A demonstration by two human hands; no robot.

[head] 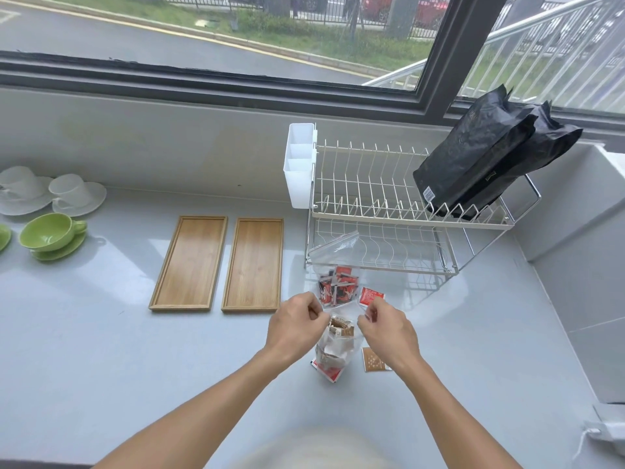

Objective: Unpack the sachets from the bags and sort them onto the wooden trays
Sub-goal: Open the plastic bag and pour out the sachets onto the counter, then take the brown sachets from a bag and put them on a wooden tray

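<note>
We are opening the near clear bag of brown sachets: left hand and right hand each pinch 1 side of its mouth. Both wooden trays, far left, are bare. Next, we think, pull the sachets out.

hands: left hand and right hand pinch clear bag top
trays: two wooden trays left of bag
rack: dish rack beyond bag

Bright daylight pours through the window — soft shadows, curved wide-angle edges, blurred bottom.
</note>
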